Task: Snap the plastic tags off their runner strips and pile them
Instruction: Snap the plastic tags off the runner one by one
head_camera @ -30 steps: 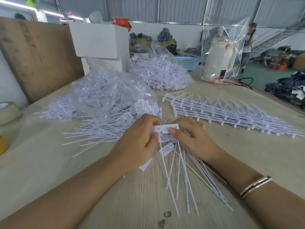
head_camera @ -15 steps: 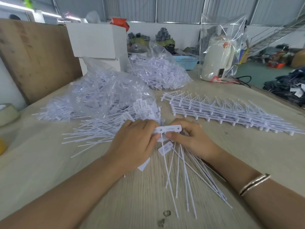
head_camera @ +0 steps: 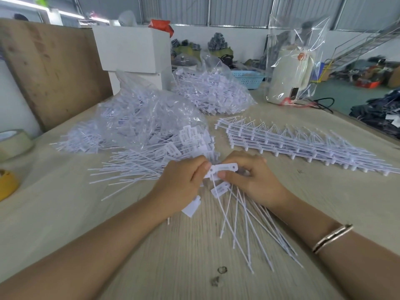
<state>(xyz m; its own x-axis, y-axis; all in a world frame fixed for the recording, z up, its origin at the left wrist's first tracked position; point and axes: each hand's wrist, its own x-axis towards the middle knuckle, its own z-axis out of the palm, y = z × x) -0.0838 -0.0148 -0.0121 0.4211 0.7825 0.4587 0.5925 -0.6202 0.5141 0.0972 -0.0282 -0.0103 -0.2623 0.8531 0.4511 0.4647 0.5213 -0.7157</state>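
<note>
on the table (head_camera: 65,213), tag (head_camera: 224,168) pinched between both hands' fingers (head_camera: 203,167).

White tags (head_camera: 224,168) on a pale wood-grain table (head_camera: 65,213).
Far basket (head_camera: 249,79) is light blue; left tape roll (head_camera: 7,184) is yellow.

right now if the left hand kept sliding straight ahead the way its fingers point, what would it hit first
Probably the person's right hand: the left hand points right, across the flat white plastic tag that both hands pinch between them, and the right thumb is just past it. Depth is hard to judge in this view.
</note>
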